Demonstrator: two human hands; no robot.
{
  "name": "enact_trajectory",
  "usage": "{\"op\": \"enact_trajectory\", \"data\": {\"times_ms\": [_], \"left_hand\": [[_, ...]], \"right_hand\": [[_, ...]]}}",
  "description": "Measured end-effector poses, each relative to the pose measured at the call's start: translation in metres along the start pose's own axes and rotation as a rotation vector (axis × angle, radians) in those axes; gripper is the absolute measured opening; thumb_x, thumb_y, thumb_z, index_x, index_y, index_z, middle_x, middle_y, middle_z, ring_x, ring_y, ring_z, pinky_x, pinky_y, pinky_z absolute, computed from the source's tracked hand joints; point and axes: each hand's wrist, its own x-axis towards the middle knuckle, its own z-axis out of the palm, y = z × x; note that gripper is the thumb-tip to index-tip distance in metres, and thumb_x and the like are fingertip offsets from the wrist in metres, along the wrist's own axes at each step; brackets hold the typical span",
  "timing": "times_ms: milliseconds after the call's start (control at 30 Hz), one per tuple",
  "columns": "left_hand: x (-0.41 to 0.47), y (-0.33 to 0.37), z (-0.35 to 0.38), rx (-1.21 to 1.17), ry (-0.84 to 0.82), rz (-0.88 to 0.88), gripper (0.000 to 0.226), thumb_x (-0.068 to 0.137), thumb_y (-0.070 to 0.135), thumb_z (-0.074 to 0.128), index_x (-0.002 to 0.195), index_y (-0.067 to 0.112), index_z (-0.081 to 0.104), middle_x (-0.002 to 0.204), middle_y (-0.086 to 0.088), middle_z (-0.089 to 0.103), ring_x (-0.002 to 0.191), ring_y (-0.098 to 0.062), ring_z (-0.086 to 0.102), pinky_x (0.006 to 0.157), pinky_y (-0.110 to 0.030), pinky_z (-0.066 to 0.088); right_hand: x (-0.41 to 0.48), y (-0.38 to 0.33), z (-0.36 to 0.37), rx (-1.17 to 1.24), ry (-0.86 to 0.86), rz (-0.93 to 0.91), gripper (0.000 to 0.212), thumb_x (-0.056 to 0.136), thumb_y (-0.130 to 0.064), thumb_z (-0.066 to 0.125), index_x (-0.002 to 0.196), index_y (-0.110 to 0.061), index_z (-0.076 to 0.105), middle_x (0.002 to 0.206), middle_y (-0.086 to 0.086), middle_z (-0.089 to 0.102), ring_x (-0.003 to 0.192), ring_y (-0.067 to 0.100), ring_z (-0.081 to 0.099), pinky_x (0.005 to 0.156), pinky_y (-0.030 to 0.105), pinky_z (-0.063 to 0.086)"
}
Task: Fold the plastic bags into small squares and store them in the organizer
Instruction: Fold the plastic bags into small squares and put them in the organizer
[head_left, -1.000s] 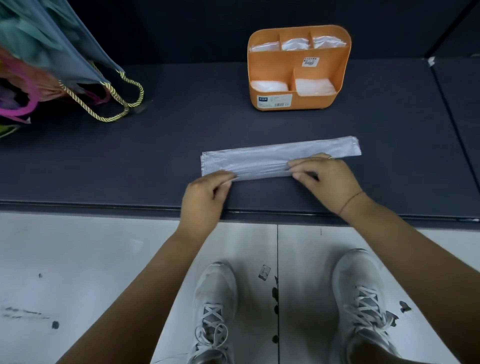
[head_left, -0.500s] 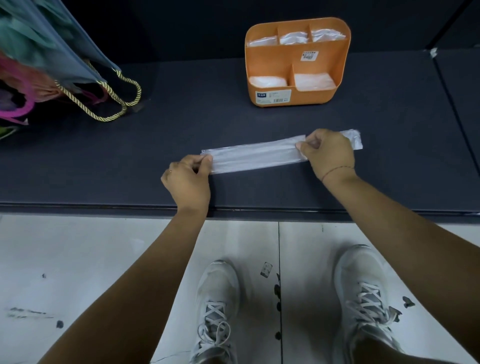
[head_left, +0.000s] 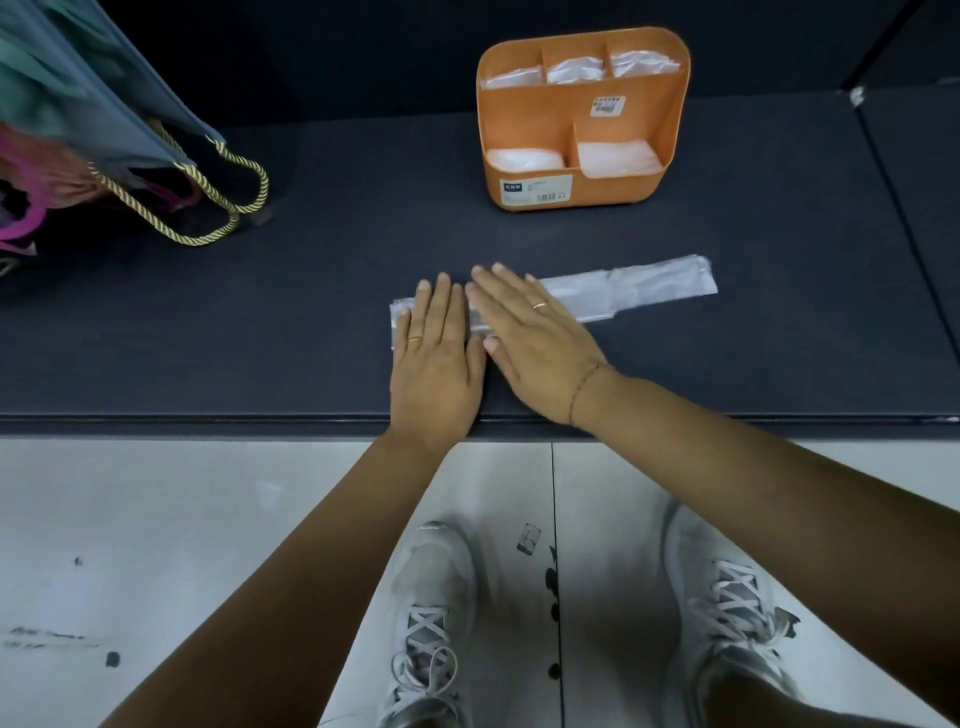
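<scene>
At centre, our left hand (head_left: 436, 353) and right hand (head_left: 530, 338), no longer pinching, pressed flat-fingered on the narrowed plastic bag (head_left: 649, 288); square folds seemed next.

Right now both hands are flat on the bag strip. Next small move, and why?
Probably slide the right hand rightward along the strip to press it flat. Both open palms sit at its left end, the left hand pinning it; the right half lies uncovered and wrinkled, and it is not yet a square.
</scene>
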Motion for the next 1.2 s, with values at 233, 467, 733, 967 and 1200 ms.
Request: {"op": "enact_trajectory", "data": {"times_ms": [233,467,733,967,1200], "left_hand": [[0.002,-0.012,-0.002,0.17,-0.176,-0.019,0.085,0.087,0.059,-0.004,0.156,0.009,0.004,0.165,-0.007,0.002,0.152,-0.02,-0.002,0.118,-0.028,-0.012],[0.001,-0.011,-0.004,0.222,-0.216,-0.019,0.076,0.096,0.058,0.007,0.156,0.012,-0.002,0.165,-0.005,-0.003,0.152,-0.019,-0.006,0.119,-0.029,-0.012],[0.015,-0.026,-0.008,0.217,-0.241,0.038,0.079,0.095,0.062,0.0,0.157,0.013,0.0,0.165,-0.003,-0.003,0.151,-0.015,-0.007,0.119,-0.027,-0.012],[0.029,-0.041,-0.012,0.199,-0.276,0.112,0.086,0.087,0.067,-0.001,0.156,0.016,0.0,0.164,0.0,-0.004,0.145,-0.005,-0.014,0.118,-0.024,-0.012],[0.034,-0.043,-0.016,0.198,-0.278,0.145,0.084,0.09,0.069,0.003,0.157,0.017,0.0,0.159,0.007,-0.01,0.145,-0.003,-0.014,0.117,-0.021,-0.014]], "right_hand": [[-0.021,0.039,0.002,-0.162,-0.177,0.169,0.079,0.096,-0.061,0.018,0.154,-0.014,-0.006,0.162,0.001,-0.013,0.148,0.014,-0.013,0.12,0.033,-0.01],[-0.053,0.086,-0.017,-0.097,-0.069,0.389,0.072,0.099,-0.052,0.027,0.155,-0.013,0.004,0.163,0.004,-0.001,0.15,0.018,-0.004,0.121,0.033,-0.005],[-0.052,0.131,-0.041,0.101,0.269,0.847,0.044,0.085,-0.046,0.066,0.117,-0.015,0.061,0.124,0.011,0.051,0.12,0.031,0.043,0.099,0.041,0.031],[-0.052,0.131,-0.053,0.375,0.277,0.799,0.015,0.086,-0.026,0.07,0.086,-0.013,0.064,0.094,0.001,0.058,0.091,0.02,0.056,0.083,0.028,0.043],[-0.055,0.129,-0.068,1.077,0.316,0.956,0.018,0.085,0.0,0.069,0.098,-0.007,0.059,0.079,0.01,0.065,0.057,0.01,0.064,0.054,0.018,0.055]]}}
